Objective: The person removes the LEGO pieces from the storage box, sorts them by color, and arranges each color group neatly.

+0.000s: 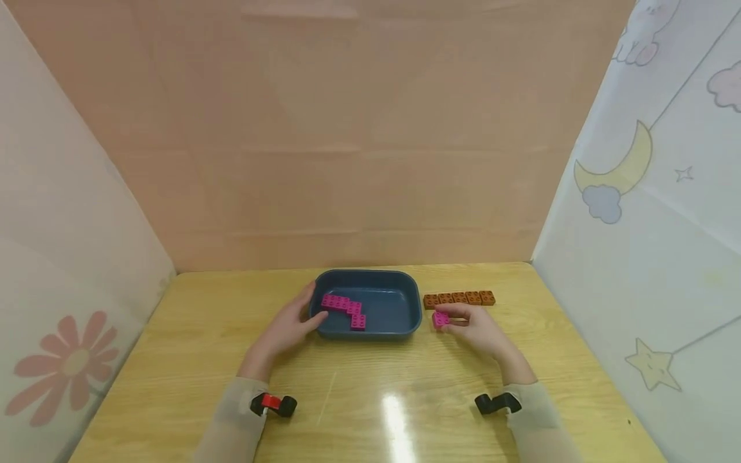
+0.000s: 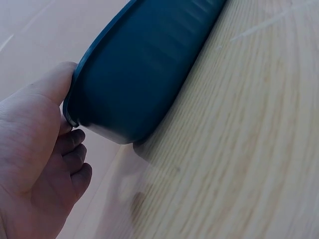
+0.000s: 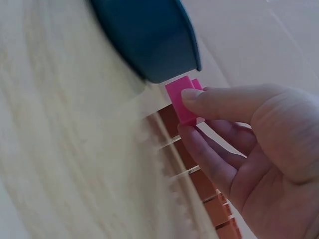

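Right hand (image 1: 478, 329) pinches pink brick (image 1: 440, 319), thumb (image 3: 227, 102) opposite fingers (image 3: 207, 155); left hand (image 1: 291, 326) grips blue tray (image 1: 367, 336)

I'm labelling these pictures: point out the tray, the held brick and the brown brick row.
Tray (image 1: 389, 310): head view, bare inside bottom.
Held brick (image 3: 183, 110): right wrist view, flat face.
Brown brick row (image 1: 460, 298): head view, middle brick.

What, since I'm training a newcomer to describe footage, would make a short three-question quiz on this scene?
1. Which hand pinches a pink brick outside the blue tray?
2. How many brown bricks form the row? A: three. B: five. C: eight.
3. True or false: the brown bricks lie inside the tray.

Key:
1. The right hand.
2. B.
3. False; they lie on the table.
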`<state>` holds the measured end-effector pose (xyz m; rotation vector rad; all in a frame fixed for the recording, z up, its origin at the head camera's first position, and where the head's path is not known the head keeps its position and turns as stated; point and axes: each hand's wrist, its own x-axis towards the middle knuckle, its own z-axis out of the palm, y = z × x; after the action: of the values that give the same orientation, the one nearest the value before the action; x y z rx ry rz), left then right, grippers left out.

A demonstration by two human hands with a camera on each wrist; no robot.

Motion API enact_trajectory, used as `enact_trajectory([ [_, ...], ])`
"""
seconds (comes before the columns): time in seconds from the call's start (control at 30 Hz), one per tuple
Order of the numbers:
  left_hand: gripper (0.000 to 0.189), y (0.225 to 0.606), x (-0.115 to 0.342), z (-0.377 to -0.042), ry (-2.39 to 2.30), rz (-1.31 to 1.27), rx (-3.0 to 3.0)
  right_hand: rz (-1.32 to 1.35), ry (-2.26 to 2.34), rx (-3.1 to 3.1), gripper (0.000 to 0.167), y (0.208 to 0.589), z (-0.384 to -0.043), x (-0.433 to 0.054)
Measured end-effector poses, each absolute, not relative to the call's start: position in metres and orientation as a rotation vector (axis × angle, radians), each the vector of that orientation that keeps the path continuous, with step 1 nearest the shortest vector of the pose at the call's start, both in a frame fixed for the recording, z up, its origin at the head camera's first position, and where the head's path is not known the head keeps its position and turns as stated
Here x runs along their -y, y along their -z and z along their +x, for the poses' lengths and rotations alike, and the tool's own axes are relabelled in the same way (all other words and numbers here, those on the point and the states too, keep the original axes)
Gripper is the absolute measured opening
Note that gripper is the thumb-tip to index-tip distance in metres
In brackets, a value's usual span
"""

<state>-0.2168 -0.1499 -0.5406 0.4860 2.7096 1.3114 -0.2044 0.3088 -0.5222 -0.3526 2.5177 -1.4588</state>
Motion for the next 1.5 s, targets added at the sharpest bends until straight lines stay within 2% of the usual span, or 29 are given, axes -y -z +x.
enact_trajectory([
  [0.3, 0.089, 0.544, 0.148, -0.214, -1.298, 0.494, -2.697, -0.319, 1.485, -2.469, 0.047, 0.541, -0.203, -0.305],
  [1.17, 0.088, 0.533, 0.149, -0.217, -1.340, 0.409, -2.654, -0.369, 1.451, -2.582, 0.043, 0.540, -0.217, -0.302],
  [1.5, 0.091, 0.535, 0.148, -0.215, -1.276, 0.446, -2.692, -0.315, 1.430, -2.600, 0.044, 0.544, -0.211, -0.305],
])
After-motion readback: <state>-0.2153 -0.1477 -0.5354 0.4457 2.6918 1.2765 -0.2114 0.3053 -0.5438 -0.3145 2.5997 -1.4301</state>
